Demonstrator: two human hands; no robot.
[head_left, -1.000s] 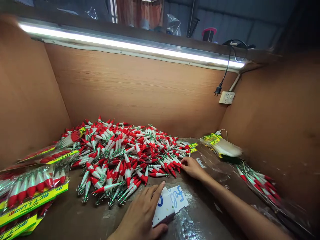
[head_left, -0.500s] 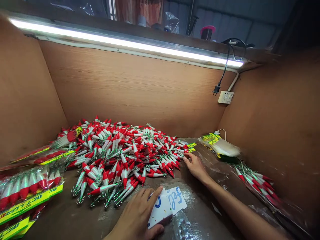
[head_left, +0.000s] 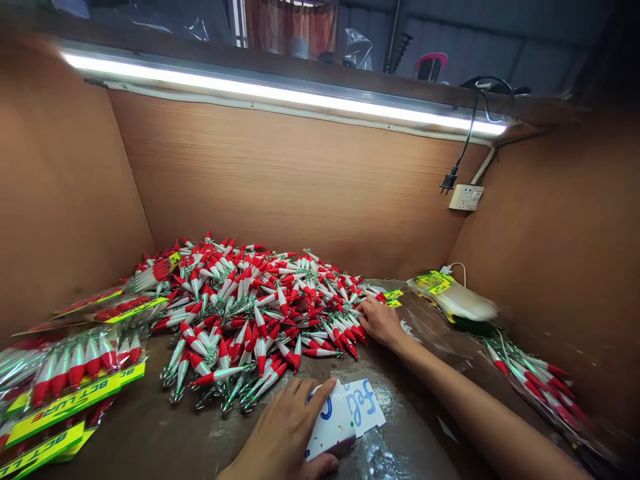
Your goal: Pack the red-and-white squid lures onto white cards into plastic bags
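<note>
Brn tbl: red/wht lures heaped ctr, bagged lures L, wht block front, clr bags R.

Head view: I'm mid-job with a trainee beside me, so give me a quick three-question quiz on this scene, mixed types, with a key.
1. Which hand is at the right edge of the pile of lures?
2. True or false: the plug hangs apart from the socket.
3. Fill in: the left hand is on a white block with handwriting in ____.

Key: 1. The right hand. 2. True. 3. Blue.
</note>
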